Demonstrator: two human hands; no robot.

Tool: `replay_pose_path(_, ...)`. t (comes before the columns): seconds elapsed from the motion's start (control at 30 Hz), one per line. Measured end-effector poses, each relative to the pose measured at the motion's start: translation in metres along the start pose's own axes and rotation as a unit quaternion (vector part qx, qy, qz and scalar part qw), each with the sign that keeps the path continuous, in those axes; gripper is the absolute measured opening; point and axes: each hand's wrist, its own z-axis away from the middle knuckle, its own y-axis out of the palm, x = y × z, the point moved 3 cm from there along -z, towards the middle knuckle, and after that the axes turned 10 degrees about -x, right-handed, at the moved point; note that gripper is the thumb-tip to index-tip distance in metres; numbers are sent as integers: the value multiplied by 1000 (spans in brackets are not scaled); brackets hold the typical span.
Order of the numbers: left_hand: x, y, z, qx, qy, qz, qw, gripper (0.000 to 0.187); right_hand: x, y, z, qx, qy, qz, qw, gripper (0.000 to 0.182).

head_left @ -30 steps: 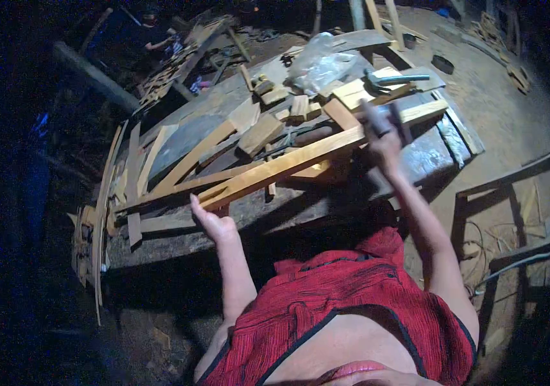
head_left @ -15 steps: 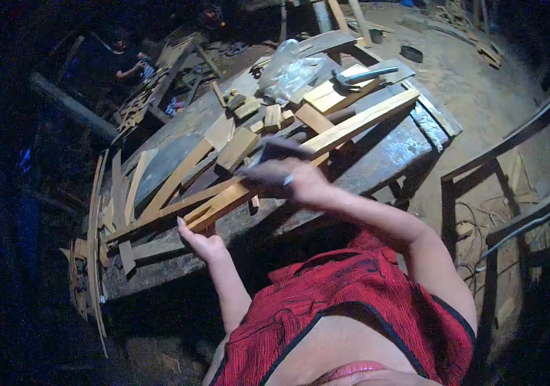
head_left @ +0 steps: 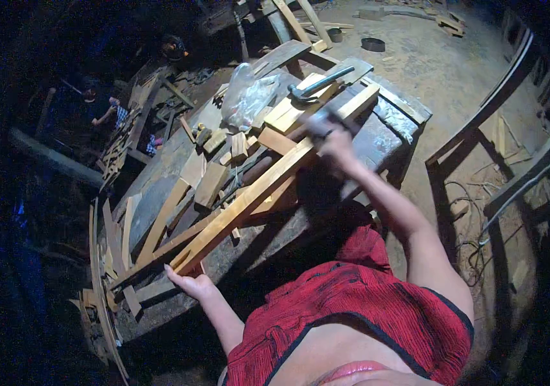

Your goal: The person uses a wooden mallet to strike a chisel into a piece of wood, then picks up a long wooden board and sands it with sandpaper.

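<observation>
A long pale wooden bar (head_left: 243, 202) slants across the workbench (head_left: 159, 318). At its near left end, where a slot is cut, my left hand (head_left: 188, 283) is closed around the wood. Farther up the bar, my right hand (head_left: 336, 147) grips a dark tool (head_left: 320, 123), blurred by motion; its exact kind cannot be made out. This tool lies over the bar's upper part. Just beyond it, a hammer (head_left: 304, 93) with a blue-green handle rests on a light wooden block (head_left: 284, 117).
Wood offcuts (head_left: 210, 183) and a clear plastic bag (head_left: 246, 103) cover the bench's far side. Long thin strips (head_left: 98, 283) stand at its left end. A wooden frame (head_left: 474, 148) is at the right. Another person (head_left: 98, 116) is at the far left.
My right hand and the dark tool have moved up and right along the bar, exposing its middle. The camera view has shifted slightly. My left hand stays at the bar's near end.
</observation>
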Motion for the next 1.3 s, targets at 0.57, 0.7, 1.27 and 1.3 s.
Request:
replay_pose_path(0.57,-14,16,13,-21,38,-6,999,50,-64,-98,-89,-96,-46,42,993,39)
replay_pose_path(0.7,-15,8,7,-1,51,-1,999,48,-154,-125,-138,-117,228,254,933,64)
replay_pose_path(1.27,-45,0,5,17,169,-54,984,51,42,26,31,-58,-48,-123,990,41)
replay_pose_path(1.3,-48,4,12,31,162,-62,984,47,61,46,59,5,-110,-84,990,54)
